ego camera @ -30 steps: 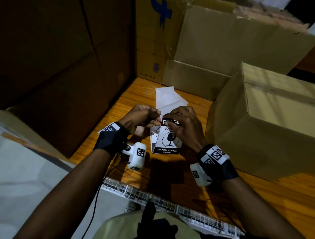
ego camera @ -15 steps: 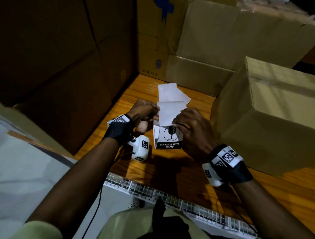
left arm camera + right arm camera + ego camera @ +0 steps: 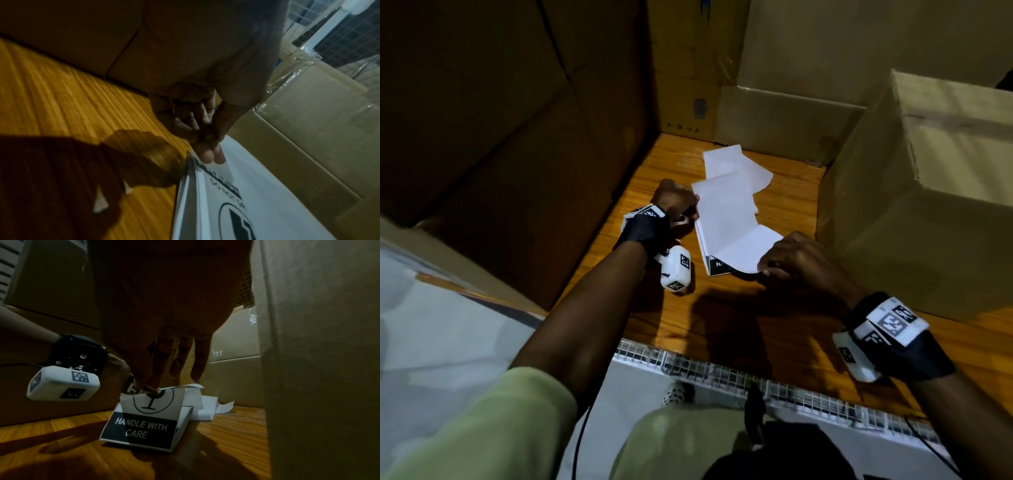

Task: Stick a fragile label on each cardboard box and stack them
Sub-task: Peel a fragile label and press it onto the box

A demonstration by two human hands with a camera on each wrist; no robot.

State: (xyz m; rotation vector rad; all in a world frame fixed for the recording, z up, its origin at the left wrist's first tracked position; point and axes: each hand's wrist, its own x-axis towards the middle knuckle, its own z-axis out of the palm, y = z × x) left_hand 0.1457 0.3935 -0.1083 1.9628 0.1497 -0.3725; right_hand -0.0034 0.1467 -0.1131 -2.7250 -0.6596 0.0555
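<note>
Your left hand (image 3: pixel 676 200) pinches the label stack (image 3: pixel 726 219) at frame centre, anchoring it; your right hand (image 3: pixel 796 262) pinches the label (image 3: pixel 152 404), peeling it free.

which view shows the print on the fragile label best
The right wrist view: the label faces the camera, glass symbol and "HANDLE WITH CARE" legible, its top edge pinched by the right hand. The head view shows mostly its white back, with a sliver of black print. The left wrist view shows it obliquely, text blurred, the left hand holding its corner.
</note>
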